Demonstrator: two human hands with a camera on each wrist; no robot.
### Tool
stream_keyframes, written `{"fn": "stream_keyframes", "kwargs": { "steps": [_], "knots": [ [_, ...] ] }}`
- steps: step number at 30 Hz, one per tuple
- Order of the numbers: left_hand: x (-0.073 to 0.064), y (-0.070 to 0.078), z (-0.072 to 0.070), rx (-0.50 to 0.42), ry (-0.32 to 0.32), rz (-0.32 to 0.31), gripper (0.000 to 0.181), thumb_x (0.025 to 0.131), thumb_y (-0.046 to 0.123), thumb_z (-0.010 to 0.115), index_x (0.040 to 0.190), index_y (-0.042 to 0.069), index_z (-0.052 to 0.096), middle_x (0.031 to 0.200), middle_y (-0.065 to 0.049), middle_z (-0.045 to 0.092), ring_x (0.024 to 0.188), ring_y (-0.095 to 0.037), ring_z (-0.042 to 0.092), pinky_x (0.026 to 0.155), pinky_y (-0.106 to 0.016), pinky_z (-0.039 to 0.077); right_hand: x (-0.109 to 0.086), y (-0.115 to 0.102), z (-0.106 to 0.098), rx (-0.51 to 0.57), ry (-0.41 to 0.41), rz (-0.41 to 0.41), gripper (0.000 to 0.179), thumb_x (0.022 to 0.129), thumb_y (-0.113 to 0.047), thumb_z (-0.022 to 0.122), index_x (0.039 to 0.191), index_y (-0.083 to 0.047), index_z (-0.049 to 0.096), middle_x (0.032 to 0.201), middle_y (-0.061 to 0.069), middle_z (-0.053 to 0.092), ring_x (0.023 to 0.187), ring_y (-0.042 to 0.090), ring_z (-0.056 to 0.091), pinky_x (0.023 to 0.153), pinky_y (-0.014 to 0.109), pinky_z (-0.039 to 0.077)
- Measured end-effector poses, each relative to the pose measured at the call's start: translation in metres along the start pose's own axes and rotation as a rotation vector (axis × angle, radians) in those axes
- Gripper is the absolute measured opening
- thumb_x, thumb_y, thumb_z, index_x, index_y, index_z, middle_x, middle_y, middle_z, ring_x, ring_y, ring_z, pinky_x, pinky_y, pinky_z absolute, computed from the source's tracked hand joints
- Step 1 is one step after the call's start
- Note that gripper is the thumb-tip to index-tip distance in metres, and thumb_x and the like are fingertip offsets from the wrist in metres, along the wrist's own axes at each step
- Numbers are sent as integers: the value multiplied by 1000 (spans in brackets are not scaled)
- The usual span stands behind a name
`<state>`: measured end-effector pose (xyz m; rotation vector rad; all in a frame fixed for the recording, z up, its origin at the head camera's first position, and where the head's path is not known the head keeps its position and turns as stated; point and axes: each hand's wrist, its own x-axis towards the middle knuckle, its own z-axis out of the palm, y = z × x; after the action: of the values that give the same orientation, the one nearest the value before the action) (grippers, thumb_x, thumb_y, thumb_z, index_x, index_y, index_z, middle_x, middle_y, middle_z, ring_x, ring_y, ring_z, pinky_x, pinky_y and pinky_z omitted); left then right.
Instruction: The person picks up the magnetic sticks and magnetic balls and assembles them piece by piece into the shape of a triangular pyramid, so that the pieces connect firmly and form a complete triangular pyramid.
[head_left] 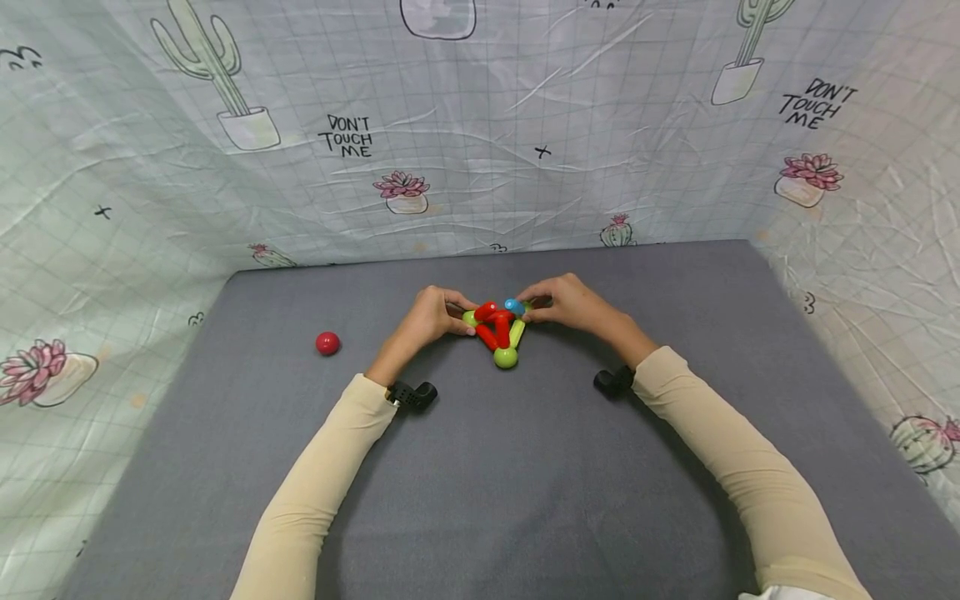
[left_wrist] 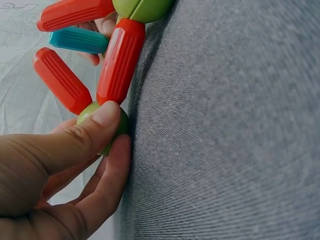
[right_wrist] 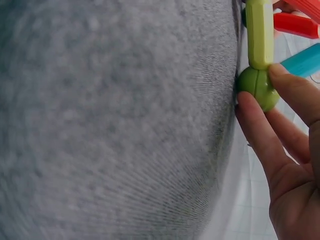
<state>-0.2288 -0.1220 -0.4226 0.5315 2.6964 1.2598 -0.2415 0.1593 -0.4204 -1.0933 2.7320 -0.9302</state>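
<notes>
A triangular toy frame of rods and balls lies on the table, a green ball (head_left: 506, 357) at its near corner. My left hand (head_left: 431, 315) pinches the left green ball (left_wrist: 123, 122) between thumb and fingers. My right hand (head_left: 567, 302) pinches the right green ball (right_wrist: 252, 82) with thumb and fingertips. A red rod (left_wrist: 121, 62) joins the left ball to the near one; a yellow-green rod (right_wrist: 260, 35) runs from the right ball. Another red rod (left_wrist: 61, 80), a blue rod (left_wrist: 77, 40) and a third red rod (left_wrist: 75, 14) rise from the corners with free ends. The far side is partly hidden.
A loose red ball (head_left: 327, 343) sits on the grey table (head_left: 480, 483), left of my left hand. A printed cloth (head_left: 480, 125) hangs behind the table and along its sides. Dark wrist cameras are strapped on both wrists.
</notes>
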Motion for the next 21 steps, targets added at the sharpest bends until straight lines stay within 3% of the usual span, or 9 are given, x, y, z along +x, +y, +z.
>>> {"fn": "stream_keyframes", "kwargs": {
  "steps": [10,15,21],
  "knots": [
    [1,-1,-3,42,-39,10,39,76,8,90,113,7,79,108,-13,76,99,-22,74,83,-35,59,-6,-1,-7,93,-122,37,36,88,-17,82,122,-8,74,116,8,74,100,20,73,84,35,60],
    [0,-4,-2,75,-57,23,44,82,10,86,124,11,75,117,-11,74,103,-22,72,86,-35,58,-9,-4,-4,97,-115,42,36,87,-19,83,119,-7,75,109,6,76,97,18,73,83,32,60],
    [-14,2,-2,12,-23,32,47,89,2,77,134,6,66,132,-14,67,108,-27,71,83,-35,60,-13,-12,3,63,-51,66,34,83,-20,86,113,-9,77,106,3,77,94,14,74,77,26,60]
  ]
}}
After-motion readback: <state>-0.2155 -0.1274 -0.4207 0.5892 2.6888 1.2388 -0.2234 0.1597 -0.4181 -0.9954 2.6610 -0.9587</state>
